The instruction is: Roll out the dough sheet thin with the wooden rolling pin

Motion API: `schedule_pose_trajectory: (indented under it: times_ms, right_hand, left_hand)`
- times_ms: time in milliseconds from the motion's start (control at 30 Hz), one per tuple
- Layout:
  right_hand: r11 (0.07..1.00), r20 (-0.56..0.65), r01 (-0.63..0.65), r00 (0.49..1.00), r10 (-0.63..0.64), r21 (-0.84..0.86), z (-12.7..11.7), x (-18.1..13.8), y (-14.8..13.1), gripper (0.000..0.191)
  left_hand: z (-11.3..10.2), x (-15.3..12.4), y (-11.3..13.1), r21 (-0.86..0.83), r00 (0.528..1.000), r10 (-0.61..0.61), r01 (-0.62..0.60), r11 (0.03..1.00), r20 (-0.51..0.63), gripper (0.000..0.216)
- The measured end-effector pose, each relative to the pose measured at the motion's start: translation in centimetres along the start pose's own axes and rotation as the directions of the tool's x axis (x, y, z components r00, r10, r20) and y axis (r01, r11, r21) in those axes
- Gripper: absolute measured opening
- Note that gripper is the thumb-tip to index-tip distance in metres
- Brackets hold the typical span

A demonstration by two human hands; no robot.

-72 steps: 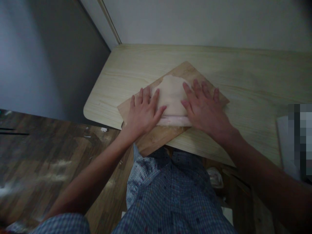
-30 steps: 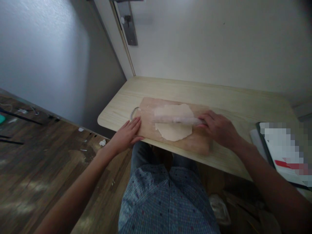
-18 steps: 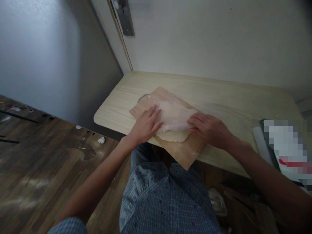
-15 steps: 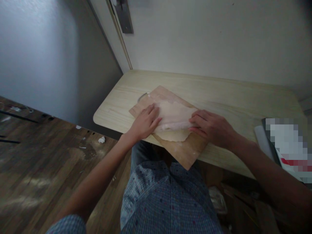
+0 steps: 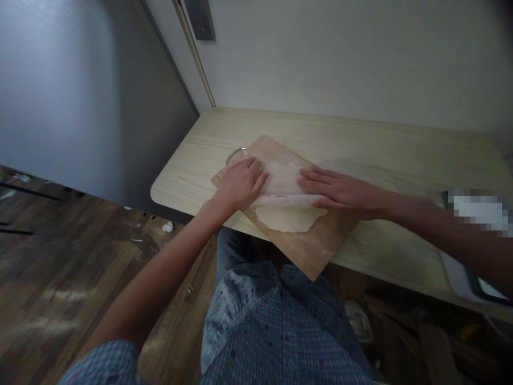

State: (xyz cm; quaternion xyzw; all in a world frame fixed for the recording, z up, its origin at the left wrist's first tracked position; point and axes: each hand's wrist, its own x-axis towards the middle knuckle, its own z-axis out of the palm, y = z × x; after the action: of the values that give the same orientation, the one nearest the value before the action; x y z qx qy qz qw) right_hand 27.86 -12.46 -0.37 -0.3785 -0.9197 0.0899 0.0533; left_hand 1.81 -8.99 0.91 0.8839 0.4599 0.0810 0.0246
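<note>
A thin, pale sheet of dough lies on a brown wooden board, set cornerwise on the table. Across the dough runs a pale, floury roll; I cannot tell whether a rolling pin is wrapped inside it. My left hand lies palm down over the roll's left end, fingers extended and thumb apart. Over the right end rests my right hand, flat, with its fingers stretched across the dough and roll. Both ends of the roll are hidden under the hands.
The light wooden table backs onto a white wall. A metal ring shows at the board's left corner. A partly blurred device sits at the right, behind my forearm. Paper scraps lie on the floor.
My right hand has gone from curled fingers at the roll's end to lying flat, farther over the dough. The left hand has slid slightly away from me. The view has shifted slightly.
</note>
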Motion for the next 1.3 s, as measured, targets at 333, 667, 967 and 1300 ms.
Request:
schedule_pose_trajectory:
  times_ms: [333,667,967,1300]
  right_hand:
    - [0.894,-0.230,-0.367,0.922,0.313,-0.256,1.2,-2.4,-7.1,0.053]
    - [0.842,-0.290,-0.506,0.847,0.446,-0.185,1.7,-1.7,-7.8,0.056]
    - [0.816,-0.153,-0.568,0.820,0.552,-0.102,0.3,0.5,-5.0,0.056]
    - [0.747,-0.143,-0.664,0.737,0.661,0.031,0.1,3.4,-0.8,0.061]
  left_hand:
    - [0.3,-3.7,3.3,0.048,0.968,-0.236,0.240,0.969,-0.082,0.042]
    - [0.6,-3.4,3.9,0.040,0.947,-0.317,0.319,0.947,-0.046,0.049]
    - [0.2,0.1,2.4,0.042,0.938,-0.333,0.331,0.943,0.097,0.055]
    - [0.7,4.4,1.2,-0.002,0.939,-0.343,0.343,0.939,0.017,0.046]
